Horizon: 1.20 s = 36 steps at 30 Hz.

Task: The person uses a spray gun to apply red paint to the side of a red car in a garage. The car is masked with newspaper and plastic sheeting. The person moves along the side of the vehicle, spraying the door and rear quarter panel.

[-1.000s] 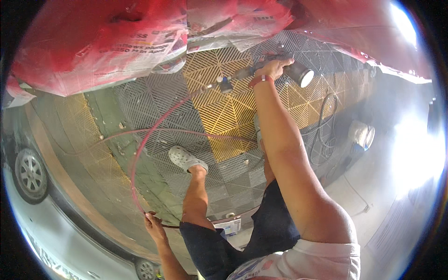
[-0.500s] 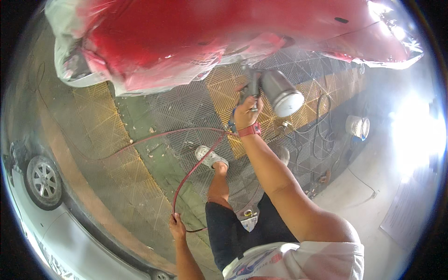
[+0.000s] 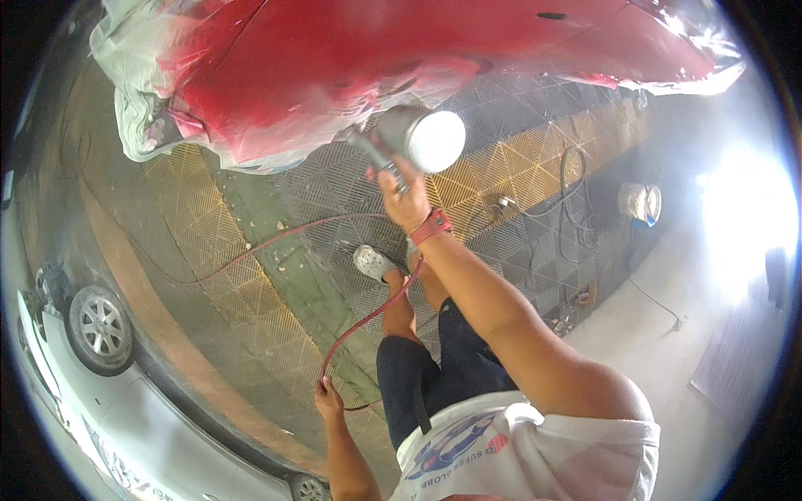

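Note:
My right hand, a red watch on its wrist, is closed around the handle of a spray gun. The gun carries a grey cup with a white end and tilts up and left, close to the lower edge of a red car body panel. Whitish plastic masking wraps the panel's rim. Low on the left, my left hand grips a dark red air hose. That hose bends up toward my right hand, and another stretch runs off left across the floor.
A silver car stands at the lower left. On the right are a white bucket, coiled dark hose and a bright lamp by the pale wall. Grey and yellow grid tiles cover the floor under my feet.
The spray gun has moved left along the panel's lower edge in my right hand, its cup turning. My left hand has shifted slightly right, still on the hose. My feet have moved closer together.

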### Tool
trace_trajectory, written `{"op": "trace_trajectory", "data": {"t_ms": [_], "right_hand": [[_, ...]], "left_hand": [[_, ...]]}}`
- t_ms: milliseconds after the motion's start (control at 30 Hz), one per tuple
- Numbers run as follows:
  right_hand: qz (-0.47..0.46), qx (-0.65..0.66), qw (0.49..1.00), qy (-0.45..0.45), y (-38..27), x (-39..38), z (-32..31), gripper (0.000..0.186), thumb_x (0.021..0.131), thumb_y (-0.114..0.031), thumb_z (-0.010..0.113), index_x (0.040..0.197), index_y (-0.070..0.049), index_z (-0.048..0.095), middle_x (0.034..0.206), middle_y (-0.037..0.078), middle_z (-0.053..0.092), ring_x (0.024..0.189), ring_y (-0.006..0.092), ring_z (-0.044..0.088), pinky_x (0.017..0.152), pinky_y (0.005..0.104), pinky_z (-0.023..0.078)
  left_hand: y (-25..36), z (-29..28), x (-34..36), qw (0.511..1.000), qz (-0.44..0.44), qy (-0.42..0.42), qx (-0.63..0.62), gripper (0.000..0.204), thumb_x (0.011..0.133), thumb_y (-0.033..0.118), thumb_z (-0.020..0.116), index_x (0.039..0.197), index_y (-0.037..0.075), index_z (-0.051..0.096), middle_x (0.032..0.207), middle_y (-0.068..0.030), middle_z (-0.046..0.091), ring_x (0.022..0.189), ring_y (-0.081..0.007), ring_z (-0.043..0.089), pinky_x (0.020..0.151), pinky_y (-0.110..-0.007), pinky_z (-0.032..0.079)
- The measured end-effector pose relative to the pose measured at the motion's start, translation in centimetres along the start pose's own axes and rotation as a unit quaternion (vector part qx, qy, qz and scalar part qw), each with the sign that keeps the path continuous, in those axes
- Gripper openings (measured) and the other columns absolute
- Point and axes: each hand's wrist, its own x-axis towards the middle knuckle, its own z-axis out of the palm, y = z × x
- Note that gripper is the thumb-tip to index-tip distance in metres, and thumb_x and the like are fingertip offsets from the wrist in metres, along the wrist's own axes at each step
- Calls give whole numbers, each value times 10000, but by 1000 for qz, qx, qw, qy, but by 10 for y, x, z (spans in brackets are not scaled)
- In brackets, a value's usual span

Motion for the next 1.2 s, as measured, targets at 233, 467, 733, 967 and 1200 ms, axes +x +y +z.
{"op": "trace_trajectory", "data": {"t_ms": [233,467,733,967,1200], "right_hand": [[181,-40,974,131,-1,23,-163,446,1152,-373,598,952,4,729,803,53,737,701,153,589,701,387,495],[213,-109,943,230,10,50,-289,558,1169,-486,531,999,11,719,783,70,761,702,188,703,695,385,544],[215,-85,932,279,-28,60,-243,589,1157,-516,546,1036,28,739,768,92,746,675,194,707,656,398,552],[128,-104,980,112,-63,25,-85,545,1123,-495,616,1304,6,735,763,207,740,668,328,731,653,466,563],[102,-132,985,-31,-147,16,29,524,1138,-503,584,1246,-12,732,796,145,773,756,274,777,716,423,592]], "left_hand": [[75,-8,-34,997,63,-27,17,489,1138,461,590,1258,7,727,1148,-275,764,1045,-500,725,925,-542,552],[104,-4,-43,993,110,-34,29,496,1128,434,611,1231,-41,708,1097,-305,737,1011,-506,715,906,-541,548],[77,-31,-53,997,43,7,-68,474,1164,416,551,1262,-12,730,1173,-218,771,1135,-400,733,992,-473,546],[3,-75,-56,997,30,7,-69,536,1150,474,559,1259,-23,727,1168,-237,773,1109,-426,740,969,-487,552],[-26,-103,-67,997,-32,48,-54,551,1145,478,569,1253,-42,716,1154,-248,768,1067,-435,730,954,-490,547]]}}
